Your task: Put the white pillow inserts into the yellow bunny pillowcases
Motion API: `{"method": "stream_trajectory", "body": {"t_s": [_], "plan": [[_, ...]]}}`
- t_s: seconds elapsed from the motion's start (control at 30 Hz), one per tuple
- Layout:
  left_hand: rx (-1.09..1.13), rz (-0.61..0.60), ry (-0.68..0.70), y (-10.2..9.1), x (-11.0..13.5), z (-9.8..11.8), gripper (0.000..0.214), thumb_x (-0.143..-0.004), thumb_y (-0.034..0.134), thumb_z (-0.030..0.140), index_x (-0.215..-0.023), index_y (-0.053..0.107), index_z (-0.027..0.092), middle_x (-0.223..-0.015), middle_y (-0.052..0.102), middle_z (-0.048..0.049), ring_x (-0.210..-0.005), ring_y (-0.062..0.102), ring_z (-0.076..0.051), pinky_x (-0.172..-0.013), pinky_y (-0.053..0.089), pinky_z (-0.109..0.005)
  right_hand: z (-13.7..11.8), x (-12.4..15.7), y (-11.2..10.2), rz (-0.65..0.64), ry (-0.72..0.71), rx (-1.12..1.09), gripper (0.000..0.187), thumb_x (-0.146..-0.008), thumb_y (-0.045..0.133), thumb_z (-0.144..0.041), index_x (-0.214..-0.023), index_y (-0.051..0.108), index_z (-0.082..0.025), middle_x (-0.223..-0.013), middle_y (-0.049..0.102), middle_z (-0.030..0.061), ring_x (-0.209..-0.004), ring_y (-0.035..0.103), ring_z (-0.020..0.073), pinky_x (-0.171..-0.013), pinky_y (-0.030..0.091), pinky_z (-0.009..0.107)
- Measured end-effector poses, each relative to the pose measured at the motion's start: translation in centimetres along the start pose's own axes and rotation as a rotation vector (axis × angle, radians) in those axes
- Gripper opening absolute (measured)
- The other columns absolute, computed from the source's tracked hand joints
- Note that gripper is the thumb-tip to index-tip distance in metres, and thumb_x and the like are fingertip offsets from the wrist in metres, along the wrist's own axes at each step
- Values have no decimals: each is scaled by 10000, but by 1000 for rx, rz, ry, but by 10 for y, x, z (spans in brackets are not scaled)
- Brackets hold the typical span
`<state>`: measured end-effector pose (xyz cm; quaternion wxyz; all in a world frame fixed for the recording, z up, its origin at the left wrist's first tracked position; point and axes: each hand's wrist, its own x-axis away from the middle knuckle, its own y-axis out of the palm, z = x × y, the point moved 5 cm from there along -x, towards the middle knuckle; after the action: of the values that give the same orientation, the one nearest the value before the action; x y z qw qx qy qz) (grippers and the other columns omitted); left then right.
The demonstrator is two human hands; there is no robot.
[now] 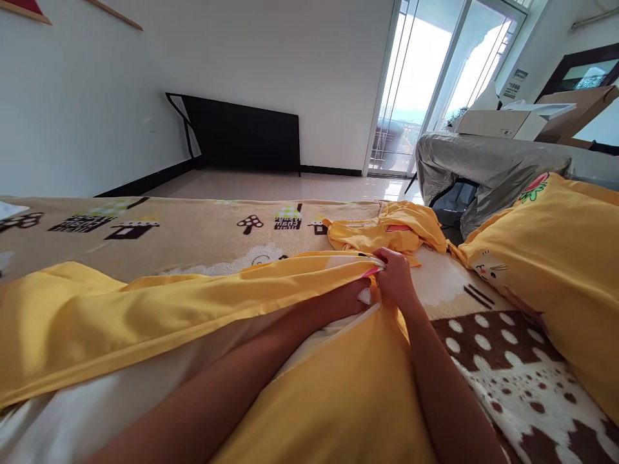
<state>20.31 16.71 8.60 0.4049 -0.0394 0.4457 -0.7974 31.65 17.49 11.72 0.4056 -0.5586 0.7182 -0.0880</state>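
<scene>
A smooth yellow fabric cover (169, 306) is spread across the tan patterned plush blanket (203, 216), its upper layer stretched lengthwise from the left edge of view to the right hand (394, 277), by which its gathered end is gripped. The left hand (353, 293) is placed just beside, to the left, between the yellow layers and over soft white material (140, 370); whether the small white tip at its fingers is pinched cannot be told. By the right hand, the gathered end is more directly met; most of the upper layer is laid out leftward, beyond the left forearm.
</scene>
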Motion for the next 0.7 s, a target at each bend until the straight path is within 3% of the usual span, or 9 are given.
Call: {"method": "stream_trajectory", "body": {"t_s": [0.13,0.23,0.33,0.5,0.57,0.7], "plan": [[-30,-28,-18,-6,2,4,215,-716,583,289,-905,577,186,-834,612,-29,-835,563,-202,-835,478,-355,-2,0,0,-12,12,-92,241,-570,498,-172,-740,669,-154,-695,684,25,-659,565,166,-593,373,241],[-54,-9,-101,-5,3,-7,251,-730,535,238,-970,577,180,-807,618,-29,-801,571,-201,-814,485,-359,-2,0,-1,1,1,-149,263,-574,512,-188,-782,667,-143,-731,685,33,-678,568,172,-610,387,246],[-58,43,-152,-2,4,-15,375,-792,440,203,-1155,535,191,-1023,645,-66,-1018,562,-235,-945,442,-388,-3,0,-1,20,-24,-160,271,-594,486,-178,-800,658,-143,-731,677,34,-685,569,171,-616,384,246],[-54,85,-211,1,4,-19,524,-824,415,211,-1348,408,188,-1412,458,-83,-1320,372,-248,-1128,271,-392,-4,2,-2,40,-27,-112,263,-594,460,-162,-789,637,-159,-732,674,27,-674,557,164,-605,370,239],[-51,79,-240,2,3,-21,539,-824,416,203,-1362,403,173,-1453,413,-89,-1343,347,-247,-1144,245,-388,-5,3,-2,42,-23,-102,252,-595,452,-160,-776,628,-162,-725,668,24,-671,552,163,-600,366,238],[-38,60,-291,6,1,-31,519,-794,479,181,-1312,471,156,-1380,492,-125,-1278,426,-285,-1111,292,-440,-5,3,-1,48,-46,-109,248,-607,454,-158,-782,629,-165,-709,654,12,-656,537,153,-588,357,233]]}}
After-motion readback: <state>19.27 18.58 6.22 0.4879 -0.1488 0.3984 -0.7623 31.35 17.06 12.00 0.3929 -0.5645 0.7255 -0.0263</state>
